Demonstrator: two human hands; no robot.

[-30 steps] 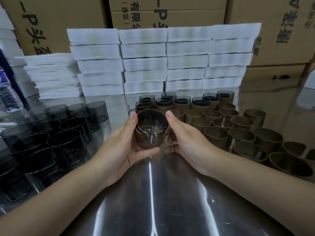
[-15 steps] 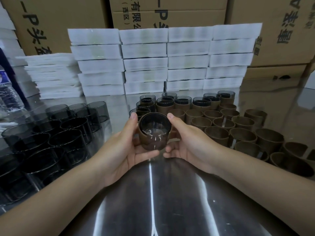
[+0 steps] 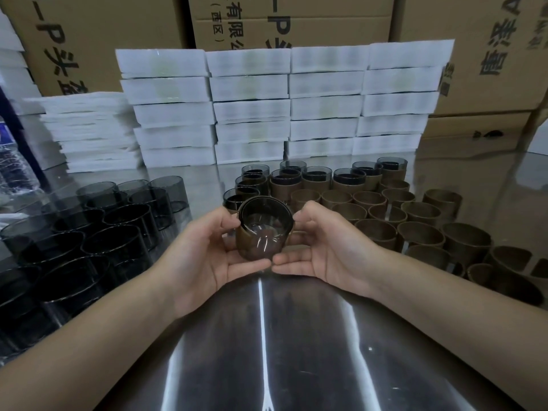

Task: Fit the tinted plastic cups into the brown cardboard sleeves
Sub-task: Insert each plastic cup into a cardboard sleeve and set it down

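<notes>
A tinted plastic cup (image 3: 262, 222) sits inside a brown cardboard sleeve (image 3: 258, 247), held above the table's middle with its mouth tipped toward me. My left hand (image 3: 204, 256) grips it from the left and my right hand (image 3: 323, 250) from the right, thumbs at the rim, fingers curled beneath. Several bare tinted cups (image 3: 118, 229) stand at the left. Several empty brown sleeves (image 3: 415, 226) stand at the right. Behind the held one is a row of sleeved cups (image 3: 314, 180).
The shiny metal table (image 3: 267, 351) reflects light in front of me. Stacks of white flat packs (image 3: 284, 105) line the back, with printed cardboard cartons (image 3: 474, 40) behind them. A crinkled plastic bottle (image 3: 14, 170) is at the far left.
The cup has sunk deeper into the sleeve between my hands, and the pair has tipped its mouth a little more toward me. Both hands stay in about the same place.
</notes>
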